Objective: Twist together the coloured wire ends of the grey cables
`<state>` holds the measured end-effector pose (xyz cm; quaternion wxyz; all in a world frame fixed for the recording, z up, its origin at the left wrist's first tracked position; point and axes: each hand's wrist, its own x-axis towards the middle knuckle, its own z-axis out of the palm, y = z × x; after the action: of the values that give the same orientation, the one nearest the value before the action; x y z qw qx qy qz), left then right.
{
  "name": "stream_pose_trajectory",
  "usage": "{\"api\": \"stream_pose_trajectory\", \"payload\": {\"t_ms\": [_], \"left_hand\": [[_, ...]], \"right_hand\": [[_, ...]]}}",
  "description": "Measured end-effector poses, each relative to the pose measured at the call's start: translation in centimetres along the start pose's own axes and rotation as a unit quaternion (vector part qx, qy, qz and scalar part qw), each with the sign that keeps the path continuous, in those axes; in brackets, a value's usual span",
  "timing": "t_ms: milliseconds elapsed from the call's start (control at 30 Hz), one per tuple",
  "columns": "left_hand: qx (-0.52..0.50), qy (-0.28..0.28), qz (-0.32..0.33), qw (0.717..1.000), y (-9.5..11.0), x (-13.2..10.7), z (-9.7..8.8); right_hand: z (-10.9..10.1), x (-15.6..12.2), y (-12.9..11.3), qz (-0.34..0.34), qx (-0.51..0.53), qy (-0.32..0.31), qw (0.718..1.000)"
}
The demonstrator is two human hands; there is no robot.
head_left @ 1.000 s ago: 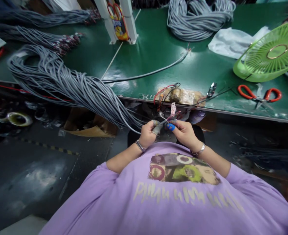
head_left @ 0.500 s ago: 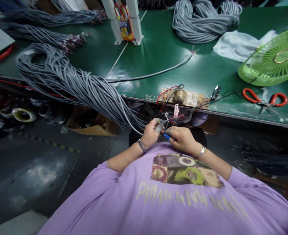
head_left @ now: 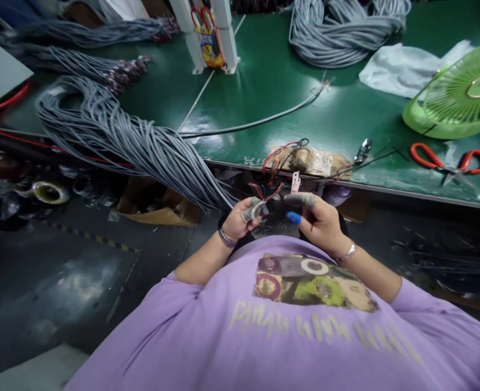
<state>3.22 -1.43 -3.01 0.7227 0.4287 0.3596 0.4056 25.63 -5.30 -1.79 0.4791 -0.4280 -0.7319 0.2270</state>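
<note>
My left hand (head_left: pixel 243 218) is closed around the end of a grey cable, with its thumb covered in a grey finger wrap. Thin red and dark wires (head_left: pixel 267 194) fan out above the thumb. My right hand (head_left: pixel 319 221) is a short way to the right, thumb and forefinger apart, with nothing visible between them. A blue cover sits on its thumb and a grey wrap on its forefinger. From the left hand, a thick bundle of grey cables (head_left: pixel 142 144) runs up and left over the table edge.
On the green table (head_left: pixel 256 92) lie orange-handled scissors (head_left: pixel 452 165), small cutters (head_left: pixel 362 151), a taped block with wires (head_left: pixel 311 160), a single grey cable (head_left: pixel 260 124) and a coiled cable bundle (head_left: pixel 346 35). A green fan (head_left: pixel 455 98) stands at right, a cardboard box (head_left: pixel 158 209) below.
My right hand has come away from the left and moved right, its fingers opening. The left hand has shifted slightly left, and the wire ends now spread above it.
</note>
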Motion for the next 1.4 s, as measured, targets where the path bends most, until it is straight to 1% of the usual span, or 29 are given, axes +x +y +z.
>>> {"api": "stream_pose_trajectory", "payload": {"t_ms": [33,67,133,233,300,367,400,467,500,533,567,600,667,733,833,900,967,1033,1133,1200,1300,1333,1400], "left_hand": [[0.004,-0.014,-0.009,1.0,0.0,-0.2,-0.1],[0.013,-0.028,-0.02,0.999,0.0,-0.5,-0.1],[0.039,-0.057,-0.048,0.996,0.1,-0.9,-0.3],[0.056,-0.091,-0.078,0.991,0.6,-1.5,-0.8],[0.052,-0.096,-0.086,0.99,0.9,-1.7,-1.3],[0.026,-0.072,-0.069,0.995,1.3,-1.8,-1.9],[0.007,-0.045,-0.05,0.998,1.4,-1.9,-2.1],[-0.03,0.016,-0.013,0.999,1.8,-1.8,-2.4],[-0.04,0.041,-0.005,0.998,2.0,-1.8,-2.5],[-0.044,0.055,-0.005,0.997,2.2,-1.7,-2.5],[-0.043,0.06,-0.011,0.997,2.3,-1.6,-2.4],[-0.04,0.057,-0.019,0.997,2.3,-1.5,-2.3],[-0.036,0.043,-0.023,0.998,2.1,-1.3,-2.1],[-0.03,0.034,-0.01,0.999,1.6,-1.2,-1.9],[-0.003,0.025,0.009,1.0,0.7,-1.1,-1.9],[0.028,0.004,-0.009,1.0,0.3,-1.2,-1.9],[0.053,-0.03,-0.041,0.997,0.1,-1.5,-1.8],[0.07,-0.075,-0.069,0.992,0.3,-1.8,-1.7],[0.11,-0.145,-0.097,0.979,1.3,-2.1,-1.6],[0.15,-0.183,-0.102,0.966,2.1,-2.1,-1.6],[0.197,-0.222,-0.094,0.95,2.9,-1.8,-1.5],[0.201,-0.232,-0.09,0.947,3.1,-1.7,-1.5],[0.199,-0.241,-0.082,0.946,3.1,-1.6,-1.6]], "right_hand": [[0.2,0.5,-0.4,-0.009,-0.005,-0.007,1.0],[0.4,0.9,-0.7,-0.029,-0.008,-0.03,0.999],[0.6,1.7,-0.9,-0.08,-0.01,-0.095,0.992],[0.1,2.0,-0.1,-0.126,-0.012,-0.179,0.976],[-1.0,1.5,1.1,-0.124,-0.012,-0.204,0.971],[-2.4,0.6,2.6,-0.087,-0.011,-0.186,0.979],[-3.1,0.0,3.3,-0.051,-0.012,-0.16,0.986],[-4.1,-1.1,4.6,0.04,-0.017,-0.084,0.996],[-4.5,-1.6,4.9,0.081,-0.013,-0.048,0.995],[-4.6,-2.0,5.0,0.112,-0.006,-0.028,0.993],[-4.7,-2.4,4.9,0.13,0.003,-0.021,0.991],[-4.6,-2.6,4.5,0.137,0.014,-0.024,0.99],[-4.0,-2.7,3.2,0.123,0.03,-0.035,0.991],[-3.3,-2.3,1.7,0.089,0.037,-0.024,0.995],[-1.8,-1.2,-0.3,0.018,0.026,0.002,1.0],[-0.8,-0.3,-1.0,-0.027,0.009,-0.012,1.0],[0.1,0.5,-1.2,-0.063,-0.003,-0.063,0.996],[0.6,1.1,-1.0,-0.088,-0.003,-0.129,0.988],[0.1,1.5,-0.3,-0.117,0.035,-0.206,0.971],[-0.6,1.4,0.3,-0.118,0.069,-0.23,0.964],[-1.6,1.0,1.8,-0.086,0.095,-0.221,0.967],[-1.8,0.7,2.5,-0.065,0.097,-0.204,0.972],[-2.3,-0.2,4.2,0.005,0.082,-0.131,0.988]]}}
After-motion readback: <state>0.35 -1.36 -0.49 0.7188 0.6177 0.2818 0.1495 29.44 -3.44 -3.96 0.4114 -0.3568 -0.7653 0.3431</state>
